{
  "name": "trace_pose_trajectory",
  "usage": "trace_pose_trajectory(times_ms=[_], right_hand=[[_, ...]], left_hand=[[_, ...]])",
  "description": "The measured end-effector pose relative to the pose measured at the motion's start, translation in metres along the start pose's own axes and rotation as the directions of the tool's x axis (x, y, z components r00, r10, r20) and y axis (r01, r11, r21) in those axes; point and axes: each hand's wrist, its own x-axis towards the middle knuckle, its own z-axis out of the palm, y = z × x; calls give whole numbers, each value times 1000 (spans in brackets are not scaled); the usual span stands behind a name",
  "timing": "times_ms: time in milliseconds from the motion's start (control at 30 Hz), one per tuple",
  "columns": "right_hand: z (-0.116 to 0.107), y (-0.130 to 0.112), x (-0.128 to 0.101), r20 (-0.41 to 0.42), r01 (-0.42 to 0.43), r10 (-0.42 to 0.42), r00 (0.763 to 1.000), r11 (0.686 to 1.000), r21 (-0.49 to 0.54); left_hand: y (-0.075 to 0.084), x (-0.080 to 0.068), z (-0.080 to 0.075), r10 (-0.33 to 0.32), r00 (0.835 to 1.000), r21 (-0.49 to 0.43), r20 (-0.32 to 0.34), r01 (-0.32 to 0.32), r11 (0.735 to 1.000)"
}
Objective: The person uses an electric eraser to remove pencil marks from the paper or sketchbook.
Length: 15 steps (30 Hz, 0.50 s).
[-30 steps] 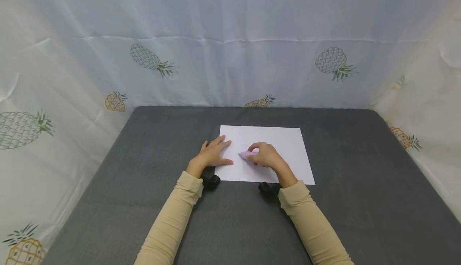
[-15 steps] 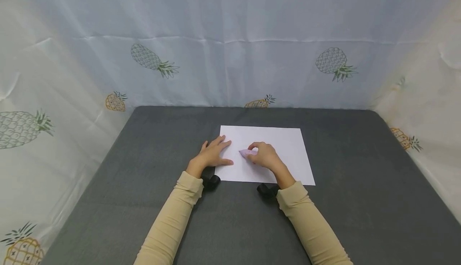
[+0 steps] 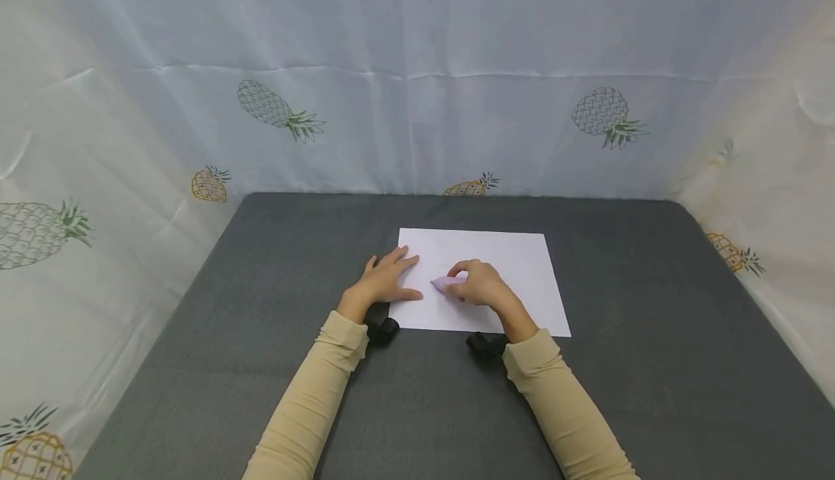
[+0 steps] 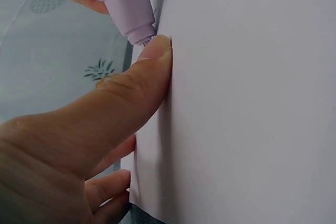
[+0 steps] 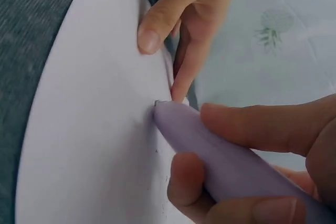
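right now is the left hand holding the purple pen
No, the right hand grips the purple pen; the left hand rests flat on the paper.

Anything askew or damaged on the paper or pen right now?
Nothing stands out. The white paper lies flat and unmarked on the grey table, the left hand presses its edge, and the right hand holds the lilac pen tip-down on it.

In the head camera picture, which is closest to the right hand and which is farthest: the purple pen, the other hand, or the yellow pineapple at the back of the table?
From the right hand:
1. Purple pen: held in its fingers, tip on the white paper.
2. Left hand: just to the left, pressing the paper's left edge.
3. Yellow pineapple: on the cloth wall behind the table's far edge.
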Motion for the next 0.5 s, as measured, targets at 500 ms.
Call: trace_pose_trajectory(times_ms=[500], right_hand=[[7,-2,2,-77,40,-45,996,997,-69]], left_hand=[[1,0,0,-2,1000,-9,4,2,1000]])
